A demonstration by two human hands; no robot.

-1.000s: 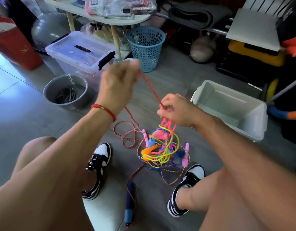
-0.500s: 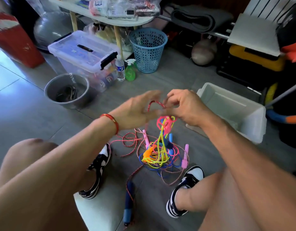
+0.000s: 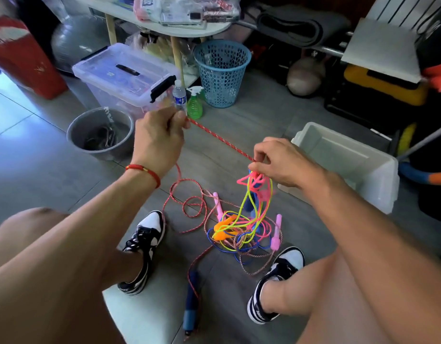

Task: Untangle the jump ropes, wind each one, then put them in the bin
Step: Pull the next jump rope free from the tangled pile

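A tangle of jump ropes [image 3: 241, 229] lies on the floor between my feet: pink, yellow, blue and red-white strands with pink and orange handles. My left hand [image 3: 159, 137] grips the red braided rope [image 3: 219, 140] and holds it up to the left. My right hand [image 3: 279, 160] pinches the top of the tangle, lifting pink and yellow loops off the floor. The red rope runs taut between both hands. Its blue handle [image 3: 190, 304] lies on the floor near my seat. The white bin [image 3: 378, 180] stands open at the right.
A grey metal bowl [image 3: 77, 137] sits left. Behind are a lidded clear box [image 3: 125, 75], a water bottle [image 3: 179, 98], a green spray bottle [image 3: 195, 105] and a blue mesh basket [image 3: 221, 73]. My shoes [image 3: 145, 247] flank the tangle.
My left hand has pulled away from my right hand, up and to the left, drawing a length of red rope out of the tangle. The right hand stays on the knot.
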